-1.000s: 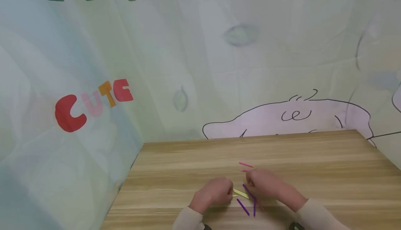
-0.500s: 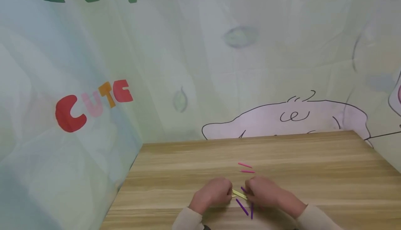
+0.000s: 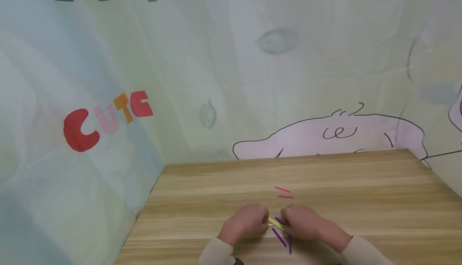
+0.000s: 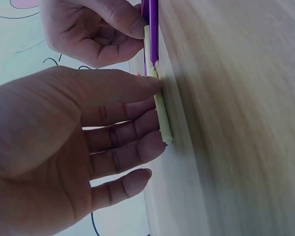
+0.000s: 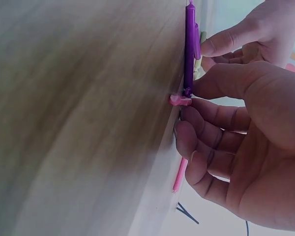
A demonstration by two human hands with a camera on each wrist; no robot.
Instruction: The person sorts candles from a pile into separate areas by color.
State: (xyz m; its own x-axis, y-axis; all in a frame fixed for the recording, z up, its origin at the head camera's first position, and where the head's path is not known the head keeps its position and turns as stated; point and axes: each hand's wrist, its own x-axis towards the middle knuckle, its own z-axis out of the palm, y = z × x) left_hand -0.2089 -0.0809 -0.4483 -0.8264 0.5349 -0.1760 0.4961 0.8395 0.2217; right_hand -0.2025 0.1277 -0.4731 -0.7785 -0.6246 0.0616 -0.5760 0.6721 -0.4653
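In the left wrist view my left hand (image 4: 64, 118) pinches a pale yellow candle (image 4: 162, 110) between thumb and fingers, just above the wood. More yellow candles (image 3: 276, 223) stick out from it to the right in the head view. My right hand (image 3: 300, 221), close beside it, pinches low over a small pile. A pink candle (image 5: 179, 100) shows its end between thumb and index finger in the right wrist view, mostly hidden by the fingers. One purple candle (image 5: 189, 51) ends against that thumb. Two purple candles (image 3: 279, 237) lie between the hands and the near edge.
Two pink candles (image 3: 283, 189) lie side by side beyond my right hand on the wood-grain table (image 3: 202, 189). A printed cloth backdrop (image 3: 187, 96) stands behind the table and along its left side.
My right hand has come down toward me from the two pink candles onto the pile. Purple candles there have shifted slightly left, and the pink one is covered from above. My left hand stays put.
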